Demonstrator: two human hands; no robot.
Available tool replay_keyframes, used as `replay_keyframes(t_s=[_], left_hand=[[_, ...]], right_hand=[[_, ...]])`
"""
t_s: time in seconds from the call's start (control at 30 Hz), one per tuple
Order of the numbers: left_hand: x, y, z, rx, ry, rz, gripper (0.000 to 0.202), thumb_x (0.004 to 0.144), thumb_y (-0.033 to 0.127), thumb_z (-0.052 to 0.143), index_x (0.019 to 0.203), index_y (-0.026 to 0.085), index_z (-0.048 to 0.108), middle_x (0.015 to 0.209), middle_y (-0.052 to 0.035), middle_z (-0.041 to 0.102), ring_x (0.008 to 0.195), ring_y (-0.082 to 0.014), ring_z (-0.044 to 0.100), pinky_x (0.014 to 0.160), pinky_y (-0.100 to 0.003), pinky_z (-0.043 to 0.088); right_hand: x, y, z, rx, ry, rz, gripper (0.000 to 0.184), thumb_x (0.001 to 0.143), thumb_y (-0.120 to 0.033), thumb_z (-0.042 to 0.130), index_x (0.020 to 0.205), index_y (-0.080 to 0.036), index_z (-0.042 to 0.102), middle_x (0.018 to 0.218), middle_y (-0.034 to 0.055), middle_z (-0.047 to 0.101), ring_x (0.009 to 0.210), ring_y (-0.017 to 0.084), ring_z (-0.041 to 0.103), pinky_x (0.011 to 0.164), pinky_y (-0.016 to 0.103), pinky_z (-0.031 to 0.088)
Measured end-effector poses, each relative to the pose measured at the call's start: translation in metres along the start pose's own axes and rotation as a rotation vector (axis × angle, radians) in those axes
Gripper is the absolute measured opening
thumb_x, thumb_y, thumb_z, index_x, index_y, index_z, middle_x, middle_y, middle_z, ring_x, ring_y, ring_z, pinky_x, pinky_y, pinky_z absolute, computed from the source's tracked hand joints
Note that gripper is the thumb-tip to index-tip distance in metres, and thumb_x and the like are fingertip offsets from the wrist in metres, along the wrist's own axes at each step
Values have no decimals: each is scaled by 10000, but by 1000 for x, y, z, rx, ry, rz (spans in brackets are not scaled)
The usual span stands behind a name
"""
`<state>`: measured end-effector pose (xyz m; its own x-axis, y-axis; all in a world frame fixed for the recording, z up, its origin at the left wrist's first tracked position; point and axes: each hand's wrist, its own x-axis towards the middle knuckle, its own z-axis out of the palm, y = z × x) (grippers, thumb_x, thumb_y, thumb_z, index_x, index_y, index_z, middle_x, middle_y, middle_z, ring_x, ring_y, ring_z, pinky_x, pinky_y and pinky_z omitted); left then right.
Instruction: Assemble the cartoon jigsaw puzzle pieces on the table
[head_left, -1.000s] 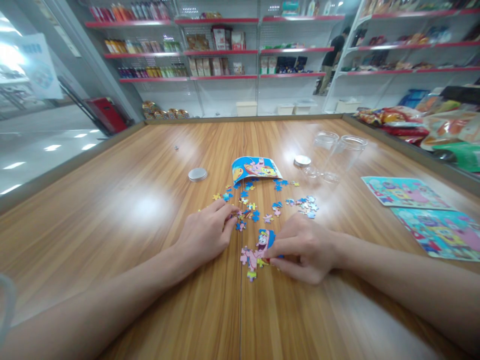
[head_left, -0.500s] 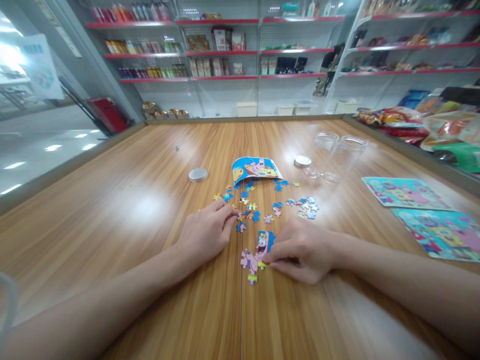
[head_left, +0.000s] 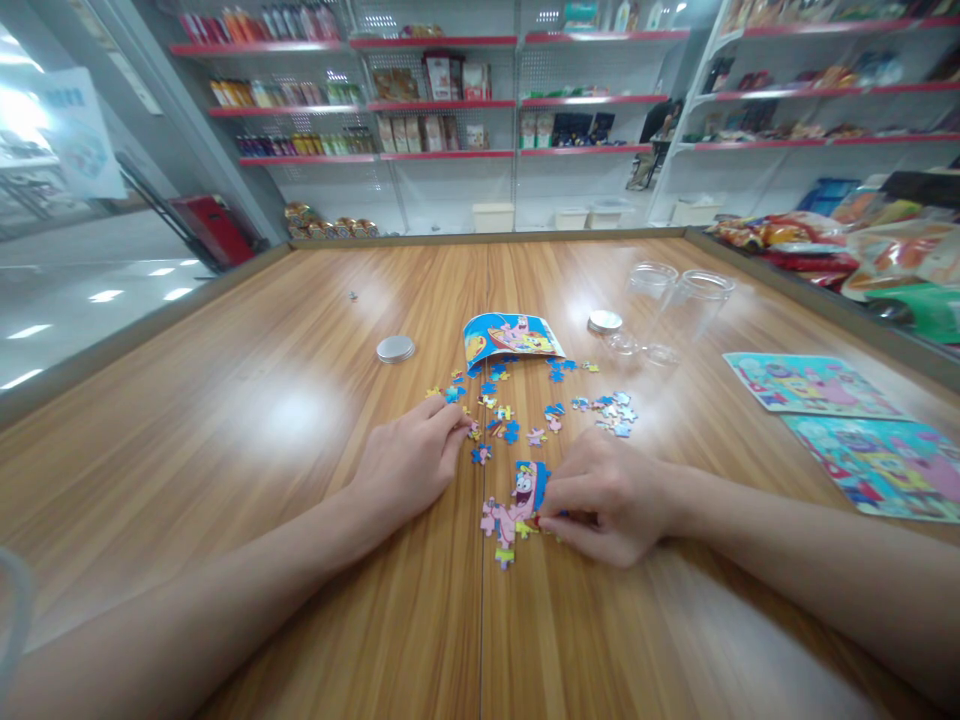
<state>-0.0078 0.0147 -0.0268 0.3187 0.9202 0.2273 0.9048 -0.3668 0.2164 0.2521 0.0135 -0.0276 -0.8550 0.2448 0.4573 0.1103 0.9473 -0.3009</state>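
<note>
A partly joined jigsaw puzzle (head_left: 510, 515) with a pink cartoon starfish lies on the table in front of me. At its right edge my right hand (head_left: 604, 498) is closed in a pinch on a small puzzle piece, mostly hidden by the fingers. My left hand (head_left: 411, 452) rests farther up and to the left, thumb and forefinger closed on a puzzle piece (head_left: 474, 431) of pink and yellow. Loose puzzle pieces (head_left: 511, 432) are scattered between and beyond both hands. Behind them stands a curved picture card (head_left: 514, 337) with the same cartoon figures.
A silver lid (head_left: 395, 349) lies to the left, another lid (head_left: 604, 321) to the right beside two clear jars (head_left: 694, 300). Two cartoon picture sheets (head_left: 817, 384) lie at the right. Snack bags (head_left: 795, 245) sit past the table's right edge; stocked shelves stand behind.
My left hand has shifted slightly left with its piece, away from the pieces in the middle. The right fingers have moved a little at the puzzle's right edge.
</note>
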Motion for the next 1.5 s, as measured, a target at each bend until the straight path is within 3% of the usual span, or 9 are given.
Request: replay_keyframes(t_s=[0.2,0.33,0.53,0.9,1.1,1.2,1.3,1.5], left_hand=[[-1,-1,-1,14,22,6,216,1029,302,452,1025,239,658,1066,-11,679,917,-180,675,736,-297,491],[-5,3,-3,6,59,83,192,1001,321,486,1058,250,655,1049,-9,669,889,-179,677,722,-302,498],[-7,10,-5,27,-27,179,183,972,354,509,1016,235,641,1046,-30,661,850,-184,673,657,-298,488],[-5,9,-5,-5,-72,159,142,991,301,503,1022,230,621,1066,-23,666,868,-184,675,698,-310,509],[-6,7,-3,-34,-74,215,200,1018,282,457,1090,251,641,1091,-22,656,901,-183,677,757,-324,538],[-7,6,-3,-43,-16,237,247,1017,252,422,1145,252,634,1111,-35,652,895,-177,679,739,-319,539],[-9,7,-5,-10,16,207,229,1000,292,452,1125,240,637,1105,-44,656,886,-184,681,697,-312,528],[-7,11,-7,32,-30,178,191,984,340,493,1048,236,640,1077,-34,661,851,-187,678,686,-316,519]], right_hand=[[1,0,-1,-5,5,16,229,867,-179,544,648,-203,480,512,-57,490,448,83,437,466,257,261],[1,1,-1,-34,33,21,241,858,-169,540,646,-206,431,521,-63,463,455,77,411,471,253,232],[2,2,-2,-111,43,34,285,825,-115,500,637,-217,312,526,-66,384,456,83,330,491,282,181],[0,5,-3,-150,55,18,234,703,-66,454,636,-219,290,540,-41,371,483,107,314,513,308,156],[2,5,-4,-158,80,3,233,717,-68,456,630,-214,297,548,-35,385,495,111,314,521,312,160],[2,5,-5,-147,74,-8,239,737,-70,457,630,-214,299,551,-32,405,498,111,326,522,315,157],[1,5,-5,-145,55,-10,239,760,-75,453,627,-215,311,554,-29,420,500,113,341,524,316,163],[-1,6,-5,-148,30,2,205,727,-76,458,629,-212,342,560,-29,429,500,112,337,523,310,174]])
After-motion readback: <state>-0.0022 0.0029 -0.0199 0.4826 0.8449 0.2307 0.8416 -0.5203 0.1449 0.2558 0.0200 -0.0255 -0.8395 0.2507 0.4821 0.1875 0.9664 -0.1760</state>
